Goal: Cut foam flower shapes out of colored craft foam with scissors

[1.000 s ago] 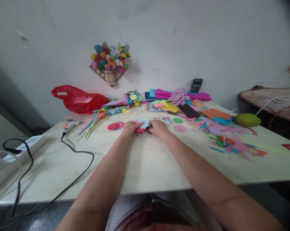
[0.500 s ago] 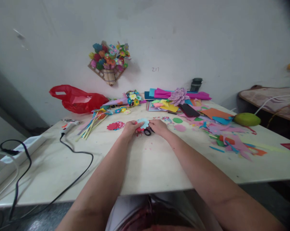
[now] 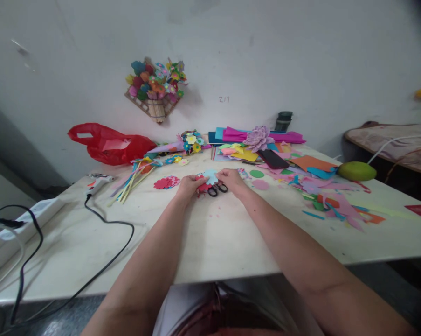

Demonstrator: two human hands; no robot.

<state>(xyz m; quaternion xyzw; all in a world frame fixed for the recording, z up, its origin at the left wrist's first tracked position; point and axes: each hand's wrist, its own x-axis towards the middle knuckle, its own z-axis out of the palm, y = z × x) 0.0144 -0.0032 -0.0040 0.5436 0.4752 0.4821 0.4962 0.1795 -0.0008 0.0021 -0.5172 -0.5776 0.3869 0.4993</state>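
My left hand [image 3: 189,186] is closed in a pinch on a light blue paper flower [image 3: 211,176], at its left edge. Red flower-shaped paper [image 3: 202,185] shows just under the blue one by the same fingers. On the other side my right hand [image 3: 232,179] is closed, thumb and fingertips pinching the blue flower's right edge. Below the flower, black-handled scissors [image 3: 213,192] show both finger loops; their blades are hidden. Left of my hands lies a pile of red and patterned paper flowers [image 3: 166,182].
A glue gun [image 3: 97,184] with a black cord lies left, near a red plastic bag [image 3: 115,144]. Paper strips [image 3: 135,182] lie beside it. Right are a green paper circle [image 3: 257,174], a phone [image 3: 273,159], colored scraps [image 3: 338,207] and a green oval object [image 3: 357,171].
My right hand has come off the scissors' handle, and both loops now show. Its fingertips have moved up onto the blue flower's edge. The left hand keeps its hold.
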